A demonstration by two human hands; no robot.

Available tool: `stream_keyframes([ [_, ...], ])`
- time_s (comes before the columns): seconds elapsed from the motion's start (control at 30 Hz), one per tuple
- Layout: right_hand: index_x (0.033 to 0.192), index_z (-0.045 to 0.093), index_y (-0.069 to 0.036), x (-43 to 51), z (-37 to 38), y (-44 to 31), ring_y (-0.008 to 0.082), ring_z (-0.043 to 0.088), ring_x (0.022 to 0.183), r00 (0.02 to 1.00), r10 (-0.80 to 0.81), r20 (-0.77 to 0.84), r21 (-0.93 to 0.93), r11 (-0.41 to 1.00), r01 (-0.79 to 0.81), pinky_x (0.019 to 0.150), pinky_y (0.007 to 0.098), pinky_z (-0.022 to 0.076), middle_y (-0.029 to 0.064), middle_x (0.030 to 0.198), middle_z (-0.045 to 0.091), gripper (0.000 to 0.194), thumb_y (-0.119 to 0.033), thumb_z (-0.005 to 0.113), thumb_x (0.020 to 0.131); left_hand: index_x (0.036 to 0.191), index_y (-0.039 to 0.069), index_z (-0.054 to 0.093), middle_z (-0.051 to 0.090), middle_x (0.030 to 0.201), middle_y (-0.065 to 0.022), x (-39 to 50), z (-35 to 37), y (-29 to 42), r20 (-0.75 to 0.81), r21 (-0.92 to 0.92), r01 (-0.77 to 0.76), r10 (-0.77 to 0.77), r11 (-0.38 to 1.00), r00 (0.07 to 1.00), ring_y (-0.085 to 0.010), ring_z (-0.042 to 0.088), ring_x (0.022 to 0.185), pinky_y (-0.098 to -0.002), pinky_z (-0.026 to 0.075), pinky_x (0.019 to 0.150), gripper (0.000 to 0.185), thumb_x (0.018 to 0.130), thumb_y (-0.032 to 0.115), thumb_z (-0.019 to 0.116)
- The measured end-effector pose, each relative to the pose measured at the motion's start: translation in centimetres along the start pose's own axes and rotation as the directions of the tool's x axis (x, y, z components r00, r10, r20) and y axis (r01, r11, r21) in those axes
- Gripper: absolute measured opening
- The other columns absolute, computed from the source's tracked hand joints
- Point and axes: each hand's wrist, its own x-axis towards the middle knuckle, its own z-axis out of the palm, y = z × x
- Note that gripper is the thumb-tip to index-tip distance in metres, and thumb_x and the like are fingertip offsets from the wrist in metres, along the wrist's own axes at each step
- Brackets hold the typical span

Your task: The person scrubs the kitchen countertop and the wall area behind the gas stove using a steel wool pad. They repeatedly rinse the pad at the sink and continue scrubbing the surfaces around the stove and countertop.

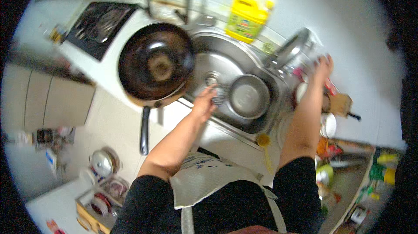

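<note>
My left hand [205, 104] is over the near side of a stainless steel sink [225, 60], its fingers around a grey metal scouring pad [219, 96]. Beside the pad, a round metal basin [249, 96] rests in the sink. My right hand [323, 66] reaches to the far right, next to shiny metal and clear items [297, 51] by the wall. Blur hides whether its fingers grip any of them. A large dark wok [156, 62] with a black handle [144, 131] sits left of the sink, overlapping its rim.
A yellow detergent jug [248, 19] stands behind the sink. At left is a black cooktop [101, 28]. A yellow brush [264, 141] lies on the front edge. A wooden knife block [339, 105] and white dishes [329, 125] are at right.
</note>
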Motion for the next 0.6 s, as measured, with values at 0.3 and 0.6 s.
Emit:
stream_keyframes([
  [0.3, 0.119, 0.058, 0.002, -20.9, -6.0, -2.1, 0.0139, 0.057, 0.081, 0.728, 0.091, 0.679, -0.038, 0.995, -0.088, 0.07, 0.0245, 0.0448, 0.0073, 0.095, 0.06, 0.031, -0.02, 0.055, 0.098, 0.136, 0.012, 0.05, 0.065, 0.11, -0.0012, -6.0, 4.6, 2.1, 0.341, -0.136, 0.05, 0.0, 0.989, 0.94, -0.0086, 0.063, 0.08, -0.0257, 0.053, 0.064, 0.037, 0.099, 0.011, 0.052],
  [0.6, 0.148, 0.025, 0.003, -39.3, -4.2, -10.1, 0.0176, 0.056, 0.113, 0.536, 0.11, 0.837, 0.118, 0.92, -0.374, 0.091, 0.0304, 0.0496, 0.0109, 0.131, 0.053, 0.071, -0.026, 0.061, 0.095, 0.139, 0.007, 0.045, 0.059, 0.12, -0.0071, -15.6, 1.4, 7.7, 0.583, -0.094, -0.008, 0.061, 0.996, 0.81, -0.0172, 0.06, 0.107, -0.0318, 0.052, 0.09, 0.042, 0.098, 0.015, 0.052],
])
